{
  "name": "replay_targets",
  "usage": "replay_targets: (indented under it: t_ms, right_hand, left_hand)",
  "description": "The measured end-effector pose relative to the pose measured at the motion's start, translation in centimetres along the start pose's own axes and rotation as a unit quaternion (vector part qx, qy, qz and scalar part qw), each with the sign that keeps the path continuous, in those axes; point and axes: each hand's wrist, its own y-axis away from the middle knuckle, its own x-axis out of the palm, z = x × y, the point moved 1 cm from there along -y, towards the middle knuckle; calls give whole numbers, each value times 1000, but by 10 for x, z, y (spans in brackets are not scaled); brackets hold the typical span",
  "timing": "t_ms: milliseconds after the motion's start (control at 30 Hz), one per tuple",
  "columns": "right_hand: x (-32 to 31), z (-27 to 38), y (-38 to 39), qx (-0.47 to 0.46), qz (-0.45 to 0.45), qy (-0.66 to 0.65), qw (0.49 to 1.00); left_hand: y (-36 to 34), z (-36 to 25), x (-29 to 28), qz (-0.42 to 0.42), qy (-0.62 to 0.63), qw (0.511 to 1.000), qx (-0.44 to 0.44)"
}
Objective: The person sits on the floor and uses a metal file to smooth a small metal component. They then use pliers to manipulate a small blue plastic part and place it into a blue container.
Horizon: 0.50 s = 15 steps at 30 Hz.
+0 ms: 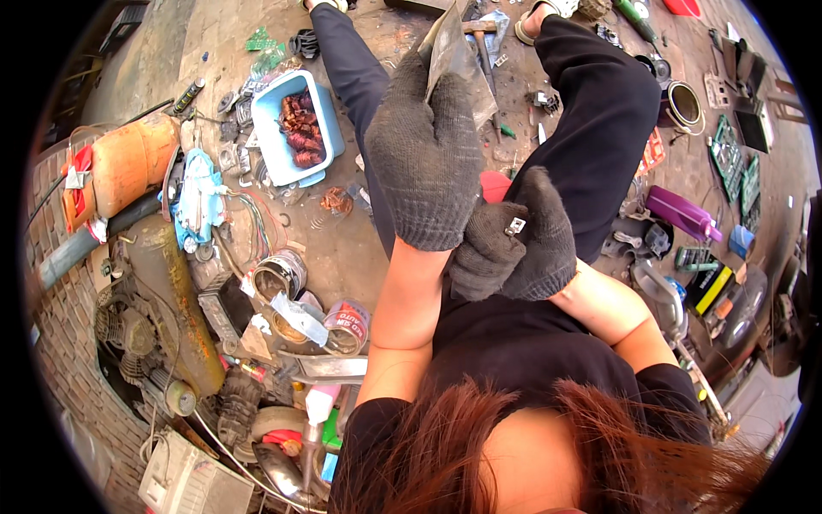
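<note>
Head view: left hand [425, 158] holds grey plate [461, 62], long axis pointing forward.

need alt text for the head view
Gloved left hand grips a flat grey sheet; gloved right hand holds a small metal piece. A hammer lies between the person's legs; a blue tub at left holds copper-coloured coils.

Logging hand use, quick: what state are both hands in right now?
Left hand: closed, holding a flat grey piece.
Right hand: fingers curled shut on a small silvery piece.
</note>
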Motion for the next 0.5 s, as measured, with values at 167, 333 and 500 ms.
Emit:
replay_targets:
  t_ms: [167, 333, 500]
  right_hand:
    - [-3, 0, 5, -48, -68, 121, 989]
    - [-5, 6, 2, -28, -72, 99, 992]
    - [3, 2, 3, 34, -93, 89, 991]
  left_hand:
    - [-2, 2, 1, 5, 12, 999, 29]
    - [0, 7, 4, 3, 80, 997, 15]
    - [0, 2, 4, -10, 18, 998, 59]
